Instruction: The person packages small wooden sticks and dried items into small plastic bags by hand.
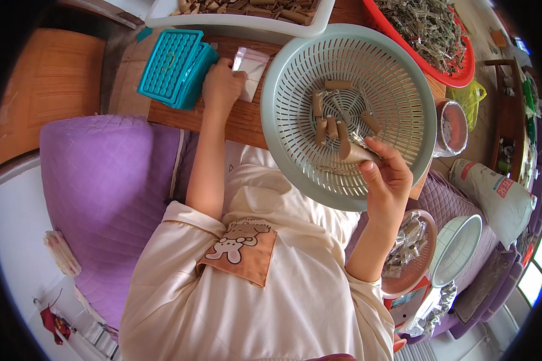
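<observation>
My left hand (221, 85) rests on a small clear plastic bag (251, 66) lying on the wooden table (241, 123), next to a teal dimpled tray (176, 67). My right hand (386, 174) holds a brown wrapped stick (356, 153) at the near rim of a pale green perforated basket (295, 156). Several more brown sticks (330, 117) and clear wrappers lie in the basket's bottom.
A white tray of brown sticks (241, 15) stands at the back. A red basket of silvery wrapped pieces (430, 33) sits back right. A brown bowl of wrappers (412, 253), a white bowl (457, 249) and a white sack (494, 195) are at the right. A purple cushion (102, 192) lies left.
</observation>
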`<state>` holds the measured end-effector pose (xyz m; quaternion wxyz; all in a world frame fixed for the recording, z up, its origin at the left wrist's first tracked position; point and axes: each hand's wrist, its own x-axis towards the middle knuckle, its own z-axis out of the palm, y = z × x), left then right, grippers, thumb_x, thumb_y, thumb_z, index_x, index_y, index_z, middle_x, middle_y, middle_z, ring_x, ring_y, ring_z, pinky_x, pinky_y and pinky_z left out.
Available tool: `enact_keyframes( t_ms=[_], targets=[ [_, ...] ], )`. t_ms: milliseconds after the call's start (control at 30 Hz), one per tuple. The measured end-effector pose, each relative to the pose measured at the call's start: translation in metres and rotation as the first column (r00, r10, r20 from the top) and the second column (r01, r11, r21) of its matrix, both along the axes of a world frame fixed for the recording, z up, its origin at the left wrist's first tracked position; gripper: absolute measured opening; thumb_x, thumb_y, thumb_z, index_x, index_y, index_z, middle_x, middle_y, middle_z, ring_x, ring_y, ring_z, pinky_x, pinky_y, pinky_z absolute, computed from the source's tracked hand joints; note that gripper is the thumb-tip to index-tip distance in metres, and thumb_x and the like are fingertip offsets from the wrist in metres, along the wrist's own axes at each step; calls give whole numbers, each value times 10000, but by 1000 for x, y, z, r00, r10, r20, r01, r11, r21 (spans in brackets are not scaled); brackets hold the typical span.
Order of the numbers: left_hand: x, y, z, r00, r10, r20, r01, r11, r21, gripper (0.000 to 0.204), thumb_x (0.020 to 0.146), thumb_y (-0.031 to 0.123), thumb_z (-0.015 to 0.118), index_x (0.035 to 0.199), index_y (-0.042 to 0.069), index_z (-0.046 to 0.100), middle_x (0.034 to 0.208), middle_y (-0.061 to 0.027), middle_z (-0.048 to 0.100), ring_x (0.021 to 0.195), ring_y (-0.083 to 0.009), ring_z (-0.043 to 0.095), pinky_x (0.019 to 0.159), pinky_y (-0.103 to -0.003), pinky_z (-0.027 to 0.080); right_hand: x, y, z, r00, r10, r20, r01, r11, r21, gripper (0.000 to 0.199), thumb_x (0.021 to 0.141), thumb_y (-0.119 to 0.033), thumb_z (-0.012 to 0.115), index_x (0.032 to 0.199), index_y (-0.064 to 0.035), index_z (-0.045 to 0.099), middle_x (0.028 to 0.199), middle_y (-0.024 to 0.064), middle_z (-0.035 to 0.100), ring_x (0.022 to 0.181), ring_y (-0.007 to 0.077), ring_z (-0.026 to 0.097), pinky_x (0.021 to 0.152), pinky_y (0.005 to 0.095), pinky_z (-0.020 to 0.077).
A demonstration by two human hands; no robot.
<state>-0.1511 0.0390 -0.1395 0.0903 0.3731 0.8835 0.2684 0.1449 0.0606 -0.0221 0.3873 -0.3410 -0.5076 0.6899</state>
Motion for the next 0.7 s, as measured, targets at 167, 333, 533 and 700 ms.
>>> enact_keyframes(
  t_ms=[167,333,533,700],
  targets=[
    [-2,-17,2,999,-36,15,36,999,37,280,681,203,632,850,-15,582,786,-176,621,715,-323,603,647,-357,472,5,1,-2,999,21,25,-21,1000,-18,303,761,-35,631,1034,59,538,953,59,551,815,89,539,712,181,419],
    [-3,-24,4,978,57,202,-83,989,122,251,694,219,628,819,6,582,711,-157,612,654,-319,598,592,-351,465,5,4,-4,999,33,41,-32,999,-28,307,766,-35,626,1039,65,529,936,64,563,836,98,543,742,200,427],
    [-7,-23,0,996,84,25,-85,993,82,214,752,231,603,767,19,579,667,-147,600,605,-284,590,553,-345,446,1,4,-2,998,45,48,-45,999,14,298,769,-20,618,1039,66,527,931,59,561,837,94,538,743,194,419],
    [-3,-20,4,993,114,-9,-114,993,12,197,752,218,581,760,21,582,691,-148,608,665,-320,595,590,-375,459,5,3,-6,994,64,92,-64,998,-4,299,767,-17,617,1041,65,527,926,49,547,846,93,530,749,191,409]
  ],
)
